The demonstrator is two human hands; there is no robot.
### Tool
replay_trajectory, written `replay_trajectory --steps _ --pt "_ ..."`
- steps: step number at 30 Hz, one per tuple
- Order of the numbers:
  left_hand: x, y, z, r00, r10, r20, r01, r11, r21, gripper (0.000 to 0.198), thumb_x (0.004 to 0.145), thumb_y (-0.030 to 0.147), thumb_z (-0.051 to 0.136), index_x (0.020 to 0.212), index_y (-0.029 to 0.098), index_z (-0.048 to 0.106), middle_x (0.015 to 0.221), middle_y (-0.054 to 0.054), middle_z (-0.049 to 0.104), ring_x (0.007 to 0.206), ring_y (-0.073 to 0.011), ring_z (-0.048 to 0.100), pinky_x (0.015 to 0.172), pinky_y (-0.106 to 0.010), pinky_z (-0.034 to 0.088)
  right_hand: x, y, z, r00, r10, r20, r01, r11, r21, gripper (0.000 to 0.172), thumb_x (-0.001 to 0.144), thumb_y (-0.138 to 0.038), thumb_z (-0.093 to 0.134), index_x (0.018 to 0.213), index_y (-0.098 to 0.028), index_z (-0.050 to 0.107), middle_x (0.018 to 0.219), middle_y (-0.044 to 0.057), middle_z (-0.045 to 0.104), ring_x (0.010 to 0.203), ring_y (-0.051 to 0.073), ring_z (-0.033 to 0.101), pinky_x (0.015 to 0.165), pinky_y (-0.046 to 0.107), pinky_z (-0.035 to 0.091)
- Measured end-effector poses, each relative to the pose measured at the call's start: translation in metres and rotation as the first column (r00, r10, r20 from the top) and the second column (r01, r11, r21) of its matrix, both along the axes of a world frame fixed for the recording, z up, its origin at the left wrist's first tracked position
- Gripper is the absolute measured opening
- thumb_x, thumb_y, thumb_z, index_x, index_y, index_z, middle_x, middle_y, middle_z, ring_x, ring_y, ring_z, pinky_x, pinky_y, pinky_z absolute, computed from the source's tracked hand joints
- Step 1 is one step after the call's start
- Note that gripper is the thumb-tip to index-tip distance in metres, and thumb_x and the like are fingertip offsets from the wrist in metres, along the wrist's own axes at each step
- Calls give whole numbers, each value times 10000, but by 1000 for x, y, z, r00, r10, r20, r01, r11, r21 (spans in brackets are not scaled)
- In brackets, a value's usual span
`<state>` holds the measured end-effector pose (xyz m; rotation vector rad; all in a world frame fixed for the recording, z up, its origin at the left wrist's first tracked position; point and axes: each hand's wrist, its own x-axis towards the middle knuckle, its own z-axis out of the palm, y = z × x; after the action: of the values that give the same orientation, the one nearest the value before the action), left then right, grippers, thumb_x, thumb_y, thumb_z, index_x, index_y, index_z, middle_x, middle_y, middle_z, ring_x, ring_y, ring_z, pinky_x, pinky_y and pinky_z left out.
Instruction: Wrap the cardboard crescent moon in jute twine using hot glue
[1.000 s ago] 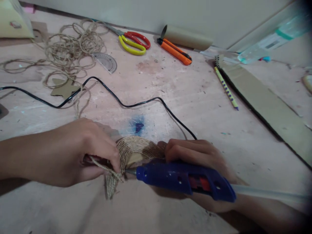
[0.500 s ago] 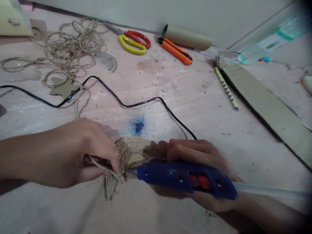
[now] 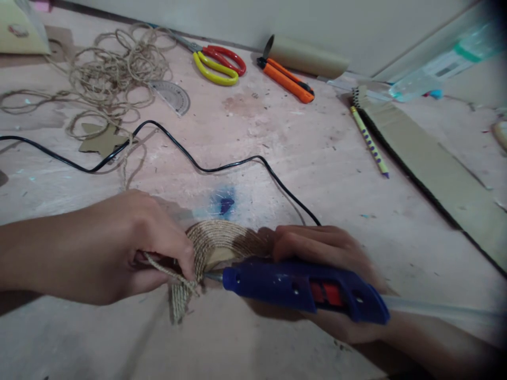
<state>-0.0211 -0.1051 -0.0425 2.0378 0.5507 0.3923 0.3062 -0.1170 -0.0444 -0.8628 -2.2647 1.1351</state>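
Note:
My right hand (image 3: 317, 248) is wrapped round a blue glue gun (image 3: 304, 287), whose metal tip touches a curved cardboard piece wound with jute twine (image 3: 216, 245) lying on the table. A clear glue stick (image 3: 435, 311) juts from the gun's back. My left hand (image 3: 130, 248) is closed, pinching a strand of twine (image 3: 166, 270) against the wound piece right beside the nozzle. The gun's black cord (image 3: 190, 161) snakes away across the table to the left.
A loose tangle of twine (image 3: 114, 66), a cardboard star (image 3: 103, 141) and a clear protractor (image 3: 172, 96) lie at the back left. Red-yellow scissors (image 3: 216, 66), an orange utility knife (image 3: 287, 80), a cardboard tube (image 3: 307, 58), a spotted pencil (image 3: 369, 141) and a long cardboard strip (image 3: 435, 169) lie further back and right.
Barely anything differs. The glue gun's rear has shifted slightly right, and the view has drifted a little. Both hands keep their grip.

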Motion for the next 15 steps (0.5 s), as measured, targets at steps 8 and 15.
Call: replay_trajectory --steps 8,15 --pt "1 2 0 1000 2 14 -2 1000 -23 348 922 -12 682 1021 301 794 794 34 826 650 -139 734 630 -251 540 2 0 0 1000 -16 13 16 1000 -5 360 1070 -558 681 895 -267 559 707 -41 545 525 128 429 522 335 321" --pt "0 0 -1 1000 4 2 -4 1000 -19 328 945 11 683 1034 303 803 797 38 833 668 -144 741 648 -253 536 5 1 -1 1000 13 24 -14 999 37 208 1027 -397 683 928 -268 553 739 -46 572 529 118 450 531 322 354"
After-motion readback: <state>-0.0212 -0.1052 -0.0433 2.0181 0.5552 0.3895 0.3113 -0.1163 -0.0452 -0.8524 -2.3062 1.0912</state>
